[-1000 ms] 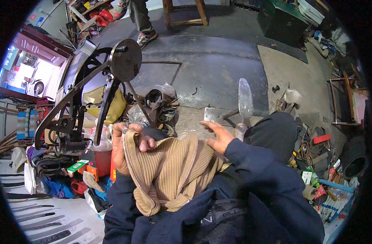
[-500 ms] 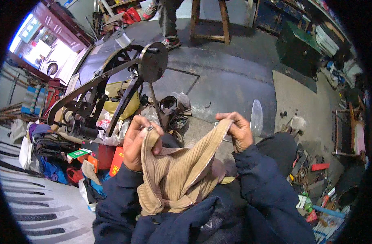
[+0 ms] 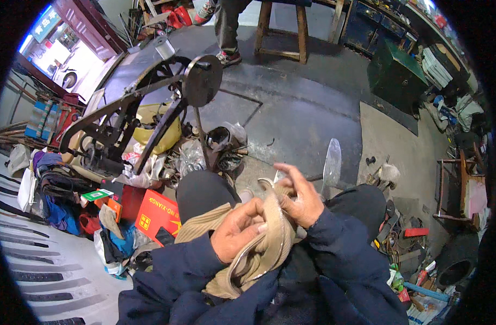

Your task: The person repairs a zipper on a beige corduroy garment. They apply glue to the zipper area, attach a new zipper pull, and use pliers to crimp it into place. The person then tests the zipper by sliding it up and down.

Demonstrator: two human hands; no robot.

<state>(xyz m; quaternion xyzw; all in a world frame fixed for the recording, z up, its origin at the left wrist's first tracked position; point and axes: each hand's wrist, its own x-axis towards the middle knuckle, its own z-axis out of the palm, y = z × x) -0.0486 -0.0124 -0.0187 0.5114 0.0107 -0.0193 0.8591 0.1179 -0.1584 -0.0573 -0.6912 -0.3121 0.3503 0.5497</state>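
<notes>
Head view: ribbed garment (image 3: 277, 234) partly behind 2 hands (image 3: 238, 230) (image 3: 302, 203).

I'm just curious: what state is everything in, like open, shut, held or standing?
Tan ribbed cloth, bunched up and held
Left hand, closed on the cloth
Right hand, touching the cloth; grip unclear
Maroon door, open
Green chest, looks shut
Wooden stool, upright
Black machine wheel, turning or still, can't tell

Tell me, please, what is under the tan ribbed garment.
A dark trouser knee shows from under the tan ribbed garment. Whatever else lies beneath is hidden by its folds, the left hand and the right hand.
</notes>
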